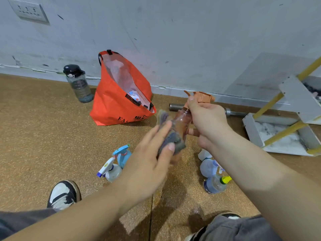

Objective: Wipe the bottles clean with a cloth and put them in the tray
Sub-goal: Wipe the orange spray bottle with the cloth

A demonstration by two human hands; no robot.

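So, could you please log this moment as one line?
wiping | right hand grips brown spray bottle | left hand holds cloth against it

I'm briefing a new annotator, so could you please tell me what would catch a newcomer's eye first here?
In the centre, the right hand holds a brown translucent spray bottle by its neck while the left hand grips a grey-purple cloth against it. Behind, a bright orange fabric bag stands open by the wall.

Lower body of the brown spray bottle (182,119) hidden behind the blurred cloth (173,138) and the left grip (147,171). Some floor bottles (214,184) below the right grip (208,117) partly covered by the forearm (260,162). Right of that grip, the tray (251,129) is cut by the frame edge; lettering on the bag (112,105) partly illegible.
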